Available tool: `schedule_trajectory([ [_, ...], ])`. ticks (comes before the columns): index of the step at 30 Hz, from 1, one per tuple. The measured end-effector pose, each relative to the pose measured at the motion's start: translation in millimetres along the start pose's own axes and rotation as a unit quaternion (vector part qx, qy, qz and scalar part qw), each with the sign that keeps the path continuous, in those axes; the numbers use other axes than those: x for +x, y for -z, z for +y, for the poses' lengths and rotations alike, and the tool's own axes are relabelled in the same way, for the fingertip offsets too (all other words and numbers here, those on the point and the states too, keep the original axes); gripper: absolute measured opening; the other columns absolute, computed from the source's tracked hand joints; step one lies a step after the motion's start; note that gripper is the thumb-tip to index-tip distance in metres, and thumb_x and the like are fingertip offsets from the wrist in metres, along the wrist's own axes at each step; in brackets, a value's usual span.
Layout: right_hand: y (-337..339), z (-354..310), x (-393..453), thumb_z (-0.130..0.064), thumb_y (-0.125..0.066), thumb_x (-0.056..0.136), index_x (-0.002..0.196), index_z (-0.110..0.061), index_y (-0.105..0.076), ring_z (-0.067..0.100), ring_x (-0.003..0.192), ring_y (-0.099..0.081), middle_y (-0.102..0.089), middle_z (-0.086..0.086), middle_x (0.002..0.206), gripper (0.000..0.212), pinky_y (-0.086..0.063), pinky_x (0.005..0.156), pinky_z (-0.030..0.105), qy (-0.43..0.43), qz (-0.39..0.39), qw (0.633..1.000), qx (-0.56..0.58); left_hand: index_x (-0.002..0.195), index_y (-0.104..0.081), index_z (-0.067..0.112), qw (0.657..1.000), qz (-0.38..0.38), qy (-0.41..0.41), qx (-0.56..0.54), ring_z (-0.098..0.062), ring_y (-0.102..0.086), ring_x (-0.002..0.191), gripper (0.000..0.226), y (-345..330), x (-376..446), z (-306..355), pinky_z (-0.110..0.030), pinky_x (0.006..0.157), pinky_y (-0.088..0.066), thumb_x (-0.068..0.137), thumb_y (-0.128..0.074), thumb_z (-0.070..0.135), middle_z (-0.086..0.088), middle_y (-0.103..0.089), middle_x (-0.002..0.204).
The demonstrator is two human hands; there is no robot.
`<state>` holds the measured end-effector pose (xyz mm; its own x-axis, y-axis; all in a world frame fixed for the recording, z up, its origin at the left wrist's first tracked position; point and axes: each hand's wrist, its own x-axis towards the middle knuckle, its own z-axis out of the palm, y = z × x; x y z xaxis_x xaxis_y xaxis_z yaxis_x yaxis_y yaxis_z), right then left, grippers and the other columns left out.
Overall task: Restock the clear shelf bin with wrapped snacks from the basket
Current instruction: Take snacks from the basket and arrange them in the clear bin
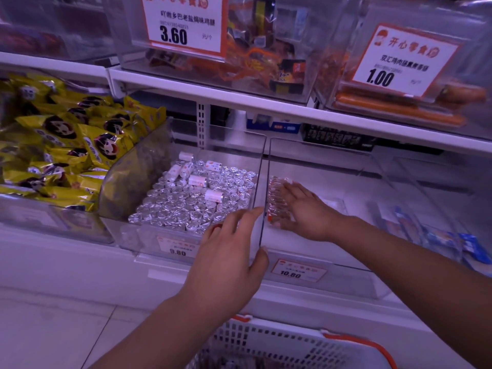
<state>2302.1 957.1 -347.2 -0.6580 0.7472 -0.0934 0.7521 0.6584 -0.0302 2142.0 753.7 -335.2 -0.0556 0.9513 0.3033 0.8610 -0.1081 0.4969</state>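
I am standing at a shop shelf, looking down at my two bare hands. My right hand (306, 209) is reaching inside the clear shelf bin (332, 278), fingers straight and relaxed, resting flat against a row of wrapped snacks (275, 198) in clear red-tinted wrappers. The snacks are lying along the bin's left wall, near its front corner. My left hand (226, 265) is hovering in front of the bin with fingers spread and open, holding nothing; its fingertips are pointing toward the edge where this bin is meeting its neighbour. That neighbouring bin (127, 235), to the left, is packed with silver foil rolls (197, 201), a few white ones lying on top. Further left, yellow snack packets (66, 145) are heaped in another bin. A price tag (298, 270) reading 10.80 is showing on the front of my bin. Below my arms, the white basket (279, 344) with an orange rim is sitting at the bottom edge; I cannot tell what is in it.
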Motion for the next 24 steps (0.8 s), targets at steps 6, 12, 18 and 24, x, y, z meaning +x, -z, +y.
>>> schedule_trajectory([
  [6,38.7,-22.0,-81.8,-0.018,-0.06,0.094,0.129,-0.015,-0.06,0.016,0.117,-0.057,-0.06,0.002,0.128,0.034,-0.036,0.099,0.012,-0.002,0.284,0.936,0.207,0.141,-0.045,0.023,0.994,0.082,-0.04,-0.054,-0.023,-0.048,0.126,0.051,8.0,-10.7,4.3,-0.042,0.102,-0.042,0.091,-0.053,0.024,0.002,-0.042,0.145],
  [12,-56.8,-69.4,-198.1,-0.017,-0.048,0.091,0.097,-0.02,-0.066,0.009,0.072,-0.061,-0.062,-0.011,0.084,0.02,-0.046,0.069,0.017,0.004,0.3,0.897,0.324,0.12,-0.062,0.015,0.981,0.081,-0.164,-0.063,-0.024,-0.059,0.105,0.034,-8.9,-48.6,13.5,-0.038,0.089,-0.045,0.088,-0.052,0.015,-0.002,-0.062,0.117],
  [18,-257.0,-78.6,-247.5,-0.058,-0.05,0.091,0.139,-0.009,-0.049,0.03,0.127,-0.051,-0.051,0.021,0.141,0.067,-0.039,0.105,0.03,-0.15,-0.287,0.913,0.249,0.124,-0.052,0.026,0.857,-0.477,-0.097,0.169,-0.029,-0.059,0.115,0.032,-73.0,-138.5,-21.3,-0.035,0.093,-0.046,0.095,-0.046,0.038,-0.007,-0.061,0.127],
  [24,-360.6,-125.7,-259.8,-0.088,-0.042,0.064,0.156,-0.026,0.003,0.046,0.146,-0.013,-0.012,0.02,0.16,0.119,-0.024,0.116,0.056,-0.203,-0.283,0.917,0.195,0.135,-0.05,0.025,0.848,-0.507,-0.02,0.153,-0.027,-0.056,0.123,0.049,-86.1,-168.6,-59.7,-0.037,0.099,-0.046,0.094,-0.044,0.05,-0.007,-0.06,0.133],
])
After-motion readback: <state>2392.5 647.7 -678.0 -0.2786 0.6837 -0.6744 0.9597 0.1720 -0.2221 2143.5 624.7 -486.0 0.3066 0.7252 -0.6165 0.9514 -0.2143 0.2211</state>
